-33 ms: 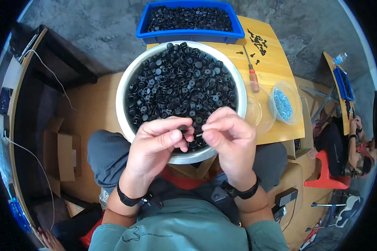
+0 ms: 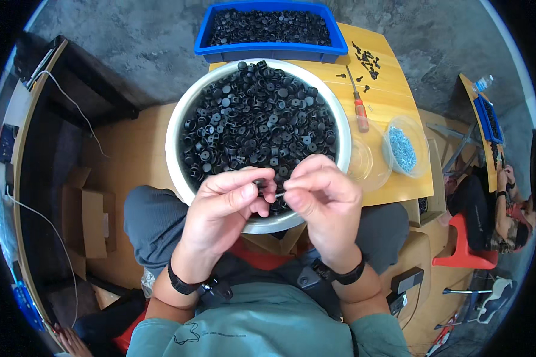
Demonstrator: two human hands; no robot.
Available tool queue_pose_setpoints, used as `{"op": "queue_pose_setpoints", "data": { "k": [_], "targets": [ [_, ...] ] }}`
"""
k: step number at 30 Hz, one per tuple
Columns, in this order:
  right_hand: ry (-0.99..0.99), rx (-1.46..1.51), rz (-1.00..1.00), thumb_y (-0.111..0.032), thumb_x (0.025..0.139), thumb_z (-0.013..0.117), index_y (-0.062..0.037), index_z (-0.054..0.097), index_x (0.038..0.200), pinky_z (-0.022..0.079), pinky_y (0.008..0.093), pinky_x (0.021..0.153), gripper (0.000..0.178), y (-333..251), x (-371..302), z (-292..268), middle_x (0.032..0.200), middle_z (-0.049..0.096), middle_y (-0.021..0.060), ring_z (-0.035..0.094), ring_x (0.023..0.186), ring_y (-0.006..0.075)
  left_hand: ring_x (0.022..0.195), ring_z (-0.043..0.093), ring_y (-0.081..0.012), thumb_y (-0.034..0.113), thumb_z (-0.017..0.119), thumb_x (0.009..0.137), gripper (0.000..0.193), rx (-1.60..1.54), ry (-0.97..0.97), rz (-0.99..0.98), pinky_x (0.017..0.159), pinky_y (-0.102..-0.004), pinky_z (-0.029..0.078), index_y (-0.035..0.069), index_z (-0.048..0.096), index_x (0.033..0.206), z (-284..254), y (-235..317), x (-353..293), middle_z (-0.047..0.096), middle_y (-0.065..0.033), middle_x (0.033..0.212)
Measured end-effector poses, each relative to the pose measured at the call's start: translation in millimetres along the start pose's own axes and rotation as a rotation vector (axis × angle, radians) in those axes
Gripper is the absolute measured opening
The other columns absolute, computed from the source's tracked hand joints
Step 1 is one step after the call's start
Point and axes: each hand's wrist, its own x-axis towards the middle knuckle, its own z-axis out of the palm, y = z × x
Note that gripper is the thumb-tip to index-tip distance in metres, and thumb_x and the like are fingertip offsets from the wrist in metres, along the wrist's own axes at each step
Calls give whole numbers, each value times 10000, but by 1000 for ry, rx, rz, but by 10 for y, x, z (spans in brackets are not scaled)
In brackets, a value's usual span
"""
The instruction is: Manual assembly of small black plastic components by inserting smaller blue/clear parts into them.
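Over the near rim of a large metal bowl (image 2: 178, 178), my two hands work close together. Pinched between thumb and fingers of my left hand (image 2: 229, 196) is a small round black plastic part (image 2: 259, 183), mostly covered by the fingers. My right hand (image 2: 324, 190) grips a thin silvery screw (image 2: 280, 194) by fingertips, its tip pointing at the black part. Whether the two touch, I cannot tell. Many similar black plastic parts (image 2: 250, 119) fill the bowl under my hands.
Beyond the bowl stands a blue bin (image 2: 200, 44) of small black parts. On the wooden table (image 2: 393, 178) lie a red-handled screwdriver (image 2: 360, 110), loose black pieces (image 2: 368, 61) and a clear tub (image 2: 424, 166) of bluish screws. Another person (image 2: 506, 208) sits far right; another's hand (image 2: 71, 342) shows lower left.
My right hand has shifted slightly left toward my left hand, and the silvery screw shows more clearly between them. The left hand still holds the black part.
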Motion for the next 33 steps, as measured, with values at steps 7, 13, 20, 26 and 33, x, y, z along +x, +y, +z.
{"op": "queue_pose_setpoints", "data": {
  "k": [7, 13, 20, 26, 33],
  "targets": [
    [42, -311, -333, -59, 677, 788, -51, 664, 837, 435, 278, 599, 203, 88, -59, 87, 822, 592, 68, 539, 677, 195, 769, 573, -136, 144, 582, 900, 309, -144, 53, -35, 720, -253, 472, -39, 595, 1148, 105, -103, -114, 650, -83, 929],
    [-9, -869, -745, -161, 646, 805, -128, 666, 920, 413, 333, 655, 309, -12, -125, 102, 854, 582, -29, 520, 727, 169, 810, 640, -160, 220, 603, 885, 346, -176, 30, -55, 738, -268, 509, -23, 607, 1130, 76, -121, -144, 680, -108, 942],
    [-28, -1095, -836, -151, 660, 773, -127, 669, 970, 398, 343, 751, 328, -22, -179, 74, 910, 589, -49, 517, 773, 144, 737, 618, -152, 205, 591, 892, 282, -163, 79, -58, 682, -267, 500, -28, 648, 1039, 46, -144, -168, 674, -106, 944],
    [-52, -1040, -773, -164, 660, 780, -114, 666, 957, 401, 346, 739, 322, -18, -186, 112, 876, 589, -42, 518, 726, 149, 672, 578, -141, 200, 587, 894, 285, 234, 166, 82, 593, -235, 474, -64, 659, 972, 102, -42, -190, 624, -105, 908],
    [-49, -1007, -718, -179, 649, 788, -124, 654, 892, 402, 350, 723, 282, -22, -138, 131, 821, 580, -40, 523, 697, 155, 645, 556, -106, 101, 601, 880, 196, 319, 206, 170, 533, -195, 443, -56, 670, 975, 62, -53, -203, 617, -91, 857]
  ]
}}
